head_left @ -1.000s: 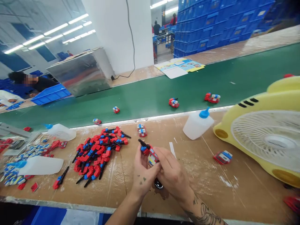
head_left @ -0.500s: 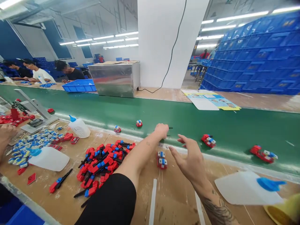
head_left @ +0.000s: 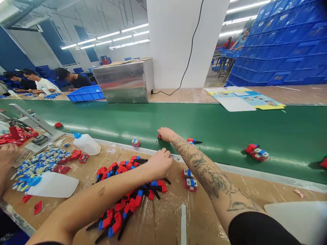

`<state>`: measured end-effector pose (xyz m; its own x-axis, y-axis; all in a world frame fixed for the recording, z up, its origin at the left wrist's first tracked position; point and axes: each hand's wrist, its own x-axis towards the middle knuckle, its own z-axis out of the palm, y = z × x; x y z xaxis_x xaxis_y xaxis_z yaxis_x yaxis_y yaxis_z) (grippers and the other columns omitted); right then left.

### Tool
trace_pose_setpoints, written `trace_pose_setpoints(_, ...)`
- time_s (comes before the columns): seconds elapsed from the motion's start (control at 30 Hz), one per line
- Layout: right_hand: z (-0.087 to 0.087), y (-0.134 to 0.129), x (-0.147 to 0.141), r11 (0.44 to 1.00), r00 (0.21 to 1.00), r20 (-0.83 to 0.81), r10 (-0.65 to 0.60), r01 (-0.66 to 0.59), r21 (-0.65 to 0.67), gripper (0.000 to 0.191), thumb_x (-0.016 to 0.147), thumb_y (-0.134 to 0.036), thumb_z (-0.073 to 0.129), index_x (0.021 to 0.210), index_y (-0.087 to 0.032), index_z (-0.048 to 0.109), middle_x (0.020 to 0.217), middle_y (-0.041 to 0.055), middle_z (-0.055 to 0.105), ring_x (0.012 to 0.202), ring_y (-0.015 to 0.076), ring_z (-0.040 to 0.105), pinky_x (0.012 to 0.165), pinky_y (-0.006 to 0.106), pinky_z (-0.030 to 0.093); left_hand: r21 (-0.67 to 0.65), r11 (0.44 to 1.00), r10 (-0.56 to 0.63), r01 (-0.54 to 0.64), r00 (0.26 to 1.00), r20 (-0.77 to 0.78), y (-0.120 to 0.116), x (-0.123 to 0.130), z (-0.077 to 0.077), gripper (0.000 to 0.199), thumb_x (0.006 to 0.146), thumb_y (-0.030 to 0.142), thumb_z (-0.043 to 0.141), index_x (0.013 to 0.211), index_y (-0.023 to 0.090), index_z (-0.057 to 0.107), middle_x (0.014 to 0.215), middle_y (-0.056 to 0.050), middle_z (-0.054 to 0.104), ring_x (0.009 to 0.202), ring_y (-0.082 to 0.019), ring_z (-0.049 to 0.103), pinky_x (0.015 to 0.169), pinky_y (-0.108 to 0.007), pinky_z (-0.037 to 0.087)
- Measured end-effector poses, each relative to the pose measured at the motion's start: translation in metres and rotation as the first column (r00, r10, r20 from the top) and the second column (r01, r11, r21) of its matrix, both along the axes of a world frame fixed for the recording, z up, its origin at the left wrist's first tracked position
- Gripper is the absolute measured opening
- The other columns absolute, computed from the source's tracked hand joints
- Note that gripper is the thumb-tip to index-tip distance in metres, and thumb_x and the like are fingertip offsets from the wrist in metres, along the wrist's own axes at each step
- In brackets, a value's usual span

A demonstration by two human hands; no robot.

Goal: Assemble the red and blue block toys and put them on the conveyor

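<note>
My right hand (head_left: 166,134) reaches over the green belt, its fingers closed round a small red toy piece (head_left: 159,136), mostly hidden by them. Close to me, my left hand (head_left: 161,164) is curled at the upper right edge of a pile of red, blue and black toy parts (head_left: 131,204); whatever its fingers hold is hidden. Two red, white and blue toy pieces (head_left: 190,183) sit on the table below my right forearm. Just past that forearm, a red and blue part with a black rod (head_left: 194,140) lies on the belt, partly over a white and blue piece.
The green belt (head_left: 217,122) carries other toy pieces, including a red, white and blue one (head_left: 257,152). White bottles with blue caps (head_left: 88,144) stand or lie on the table. At far left, another person's hand (head_left: 9,154) is near a metal stand (head_left: 35,119).
My left hand has drawn back from the belt to the pile. My right hand, open before, has reached forward onto a belt piece. The rod part now shows on the belt; the view has shifted.
</note>
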<state>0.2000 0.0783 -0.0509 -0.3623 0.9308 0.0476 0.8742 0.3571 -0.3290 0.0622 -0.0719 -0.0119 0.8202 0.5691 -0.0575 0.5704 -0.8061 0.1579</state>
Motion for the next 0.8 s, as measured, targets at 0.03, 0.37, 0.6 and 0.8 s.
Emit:
trace_pose_setpoints(0.03, -0.003, -0.003, 0.002, 1.0, 1.0, -0.016, -0.012, 0.012, -0.004, 0.024, 0.096, -0.032, 0.065, 0.113, -0.014, 0.064, 0.118, 0.0091, 0.063, 0.103, 0.0239, 0.063, 0.091, 0.045, 0.053, 0.008, 0.999, -0.046, 0.047, 0.997, -0.062, -0.013, -0.015, -0.002, 0.016, 0.084, 0.023, 0.062, 0.089, 0.01, 0.07, 0.096, -0.019, 0.067, 0.1, -0.032, 0.061, 0.09, -0.044, 0.05)
trace_pose_setpoints(0.37, 0.037, -0.191, 0.059, 0.953, 0.891, -0.43, -0.145, 0.243, 0.182, 0.018, 0.092, -0.028, 0.055, 0.106, -0.017, 0.055, 0.098, 0.007, 0.069, 0.079, 0.0185, 0.062, 0.07, 0.029, 0.048, 0.089, 0.979, -0.151, 0.182, 0.95, -0.274, -0.069, -0.016, -0.024, 0.011, 0.076, 0.012, 0.064, 0.086, 0.008, 0.069, 0.081, -0.019, 0.071, 0.079, -0.033, 0.07, 0.068, -0.04, 0.056)
trace_pose_setpoints(0.6, 0.011, -0.38, 0.051, 0.966, 0.293, -0.955, -0.056, 0.257, 0.022, 0.036, 0.084, -0.053, 0.07, 0.099, -0.024, 0.055, 0.105, 0.0096, 0.069, 0.099, 0.026, 0.067, 0.085, 0.041, 0.052, 0.115, 0.908, -0.375, 0.402, 0.905, -0.2, -0.163, -0.04, -0.043, 0.027, 0.092, 0.008, 0.045, 0.112, 0.016, 0.062, 0.124, -0.018, 0.062, 0.087, -0.025, 0.069, 0.069, -0.035, 0.056)
trace_pose_setpoints(0.8, -0.007, -0.434, 0.034, 0.959, -0.16, -0.959, -0.234, 0.125, -0.255, 0.042, 0.082, -0.059, 0.069, 0.098, -0.029, 0.044, 0.114, 0.0098, 0.069, 0.1, 0.0295, 0.069, 0.072, 0.044, 0.056, 0.028, 0.983, -0.177, 0.179, 0.982, -0.069, -0.201, -0.074, -0.043, 0.026, 0.082, 0.017, 0.062, 0.108, 0.019, 0.06, 0.133, -0.017, 0.053, 0.121, -0.033, 0.054, 0.101, -0.046, 0.046)
